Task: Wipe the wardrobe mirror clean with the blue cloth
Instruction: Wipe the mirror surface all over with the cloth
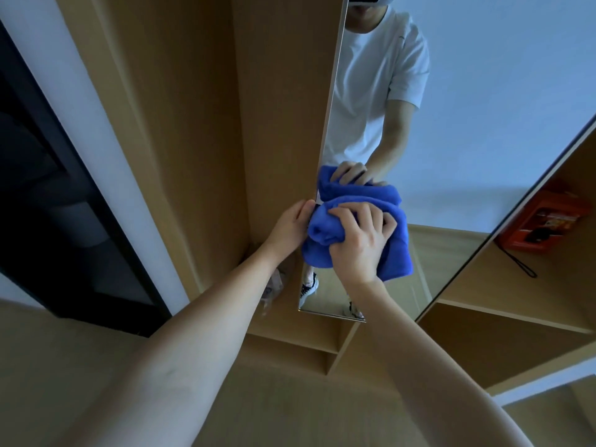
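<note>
Wiping under way. My right hand [356, 240] clenches bunched blue cloth [361, 233] against mirror [483, 140], near its left edge. Left hand [292, 225] touches cloth's left side; grip unclear. Next, I judge: sweep right, firm pressure, toward unwiped glass.

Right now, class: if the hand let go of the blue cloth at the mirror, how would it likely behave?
The blue cloth is bunched and folded under the right hand, so it is probably floppy. It looks soft and light, and would likely slump down the mirror rather than roll.

Blue cloth [361, 233], tan wooden wardrobe [200, 124], orange box [545, 227].
</note>
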`<state>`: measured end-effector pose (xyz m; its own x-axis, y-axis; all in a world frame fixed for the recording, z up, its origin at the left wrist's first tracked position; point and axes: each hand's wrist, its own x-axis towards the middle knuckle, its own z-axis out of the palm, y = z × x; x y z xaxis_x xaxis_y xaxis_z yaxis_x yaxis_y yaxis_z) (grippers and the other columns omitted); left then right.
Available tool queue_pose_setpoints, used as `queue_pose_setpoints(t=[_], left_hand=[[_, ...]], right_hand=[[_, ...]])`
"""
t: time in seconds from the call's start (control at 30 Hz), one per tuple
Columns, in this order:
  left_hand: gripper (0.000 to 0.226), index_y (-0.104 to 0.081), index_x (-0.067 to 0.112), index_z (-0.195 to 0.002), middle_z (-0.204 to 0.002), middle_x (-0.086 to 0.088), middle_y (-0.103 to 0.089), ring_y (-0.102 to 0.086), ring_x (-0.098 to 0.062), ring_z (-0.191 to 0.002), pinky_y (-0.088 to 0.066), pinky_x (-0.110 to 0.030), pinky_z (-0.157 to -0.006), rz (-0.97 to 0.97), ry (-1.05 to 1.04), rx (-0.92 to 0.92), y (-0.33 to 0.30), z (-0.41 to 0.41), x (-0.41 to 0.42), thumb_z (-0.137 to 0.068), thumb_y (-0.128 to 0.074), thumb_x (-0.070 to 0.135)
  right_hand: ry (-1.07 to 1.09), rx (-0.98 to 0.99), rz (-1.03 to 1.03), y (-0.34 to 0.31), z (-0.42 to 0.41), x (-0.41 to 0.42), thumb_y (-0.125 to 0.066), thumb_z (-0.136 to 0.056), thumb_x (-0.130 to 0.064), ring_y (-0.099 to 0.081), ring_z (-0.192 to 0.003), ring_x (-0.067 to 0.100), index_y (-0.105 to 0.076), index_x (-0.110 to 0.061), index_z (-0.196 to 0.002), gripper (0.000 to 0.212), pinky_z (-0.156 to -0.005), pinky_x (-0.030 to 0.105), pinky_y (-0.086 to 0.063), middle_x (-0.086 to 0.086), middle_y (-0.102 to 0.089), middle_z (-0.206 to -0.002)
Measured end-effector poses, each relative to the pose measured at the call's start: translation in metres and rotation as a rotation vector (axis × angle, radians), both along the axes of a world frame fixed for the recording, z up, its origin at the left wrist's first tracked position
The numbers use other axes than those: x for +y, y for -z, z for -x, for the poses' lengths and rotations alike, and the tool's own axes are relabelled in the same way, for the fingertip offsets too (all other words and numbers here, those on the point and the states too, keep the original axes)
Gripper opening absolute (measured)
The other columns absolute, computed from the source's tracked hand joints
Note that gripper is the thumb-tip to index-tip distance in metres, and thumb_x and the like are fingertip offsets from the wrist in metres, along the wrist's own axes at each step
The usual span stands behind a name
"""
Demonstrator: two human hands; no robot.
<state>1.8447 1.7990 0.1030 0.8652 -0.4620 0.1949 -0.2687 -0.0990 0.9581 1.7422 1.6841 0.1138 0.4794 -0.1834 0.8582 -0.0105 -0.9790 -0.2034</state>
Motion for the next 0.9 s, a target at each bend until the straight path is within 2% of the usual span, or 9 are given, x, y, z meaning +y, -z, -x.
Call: queue_pose_setpoints(t=[0.1,0.2,0.3,0.37,0.5,0.63,0.73,0.8,0.9], left_hand=[[0.043,-0.063,0.008,-0.102,-0.095,-0.009,-0.068,-0.062,-0.014,-0.085,-0.047,-0.033,-0.079,-0.013,-0.001,0.034,-0.001,-0.001,-0.001,-0.103,-0.038,0.043],[0.033,-0.061,0.023,-0.110,-0.107,0.007,-0.063,-0.057,0.000,-0.092,-0.045,-0.028,-0.088,-0.066,-0.042,0.023,-0.002,-0.001,0.000,-0.103,-0.037,0.045],[0.037,-0.060,0.031,-0.114,-0.109,0.016,-0.062,-0.058,-0.003,-0.103,-0.049,-0.033,-0.095,-0.082,-0.031,0.039,0.002,-0.001,0.000,-0.099,-0.036,0.056],[0.037,-0.061,0.029,-0.105,-0.098,0.014,-0.064,-0.061,-0.005,-0.096,-0.051,-0.033,-0.090,-0.086,-0.053,0.020,0.002,-0.002,-0.002,-0.100,-0.035,0.055],[0.033,-0.056,0.026,-0.085,-0.074,0.012,-0.055,-0.051,0.004,-0.068,-0.042,-0.022,-0.069,-0.056,-0.093,-0.005,-0.001,0.004,-0.002,-0.103,-0.036,0.045],[0.034,-0.055,0.018,-0.083,-0.076,0.001,-0.057,-0.052,-0.008,-0.070,-0.042,-0.029,-0.071,-0.006,-0.033,0.023,0.004,0.004,-0.003,-0.103,-0.039,0.041],[0.034,-0.056,0.017,-0.087,-0.079,-0.003,-0.059,-0.054,-0.012,-0.073,-0.042,-0.032,-0.071,-0.022,-0.029,0.041,0.005,0.004,-0.003,-0.103,-0.039,0.041],[0.034,-0.055,0.013,-0.088,-0.078,-0.003,-0.058,-0.053,-0.010,-0.072,-0.042,-0.031,-0.071,-0.009,-0.031,0.045,0.006,0.003,-0.002,-0.104,-0.039,0.038],[0.037,-0.058,0.008,-0.094,-0.084,-0.003,-0.062,-0.056,-0.007,-0.075,-0.043,-0.028,-0.073,-0.040,-0.053,-0.006,0.007,0.004,-0.003,-0.104,-0.038,0.038]], right_hand=[[0.026,0.128,0.099,0.014,-0.004,-0.003,-0.062,-0.064,-0.006,-0.054,-0.102,0.030,-0.070,-0.018,-0.099,0.038,-0.085,0.047,-0.035,0.001,-0.064,-0.104],[-0.011,0.412,0.267,0.059,-0.003,-0.005,-0.074,-0.058,-0.010,-0.053,-0.101,0.029,-0.068,-0.018,-0.096,0.040,-0.084,0.047,-0.035,0.002,-0.062,-0.098],[-0.038,0.672,0.292,0.095,0.004,-0.011,-0.086,-0.054,-0.017,-0.054,-0.095,0.025,-0.071,-0.023,-0.090,0.040,-0.088,0.044,-0.033,-0.002,-0.062,-0.091],[-0.065,0.731,0.236,0.099,0.007,-0.016,-0.087,-0.053,-0.015,-0.055,-0.093,0.025,-0.070,-0.024,-0.087,0.039,-0.087,0.042,-0.034,-0.004,-0.061,-0.089],[-0.111,0.492,0.030,0.071,0.008,-0.001,-0.068,-0.059,-0.001,-0.055,-0.093,0.030,-0.069,-0.017,-0.093,0.037,-0.078,0.046,-0.041,-0.001,-0.062,-0.096],[-0.007,0.063,-0.214,0.016,0.012,0.009,-0.058,-0.060,0.005,-0.053,-0.098,0.029,-0.072,-0.018,-0.099,0.048,-0.085,0.043,-0.037,-0.002,-0.065,-0.102],[0.088,-0.116,-0.339,-0.009,0.008,0.008,-0.057,-0.066,0.005,-0.051,-0.100,0.027,-0.071,-0.021,-0.099,0.044,-0.089,0.043,-0.036,-0.005,-0.065,-0.103],[0.096,-0.066,-0.290,-0.009,0.003,0.008,-0.055,-0.066,0.002,-0.051,-0.100,0.027,-0.070,-0.021,-0.098,0.042,-0.087,0.044,-0.036,-0.004,-0.065,-0.104],[0.056,0.233,0.034,0.028,-0.001,0.001,-0.058,-0.064,-0.012,-0.048,-0.102,0.028,-0.068,-0.018,-0.097,0.035,-0.083,0.046,-0.035,0.000,-0.064,-0.104]])
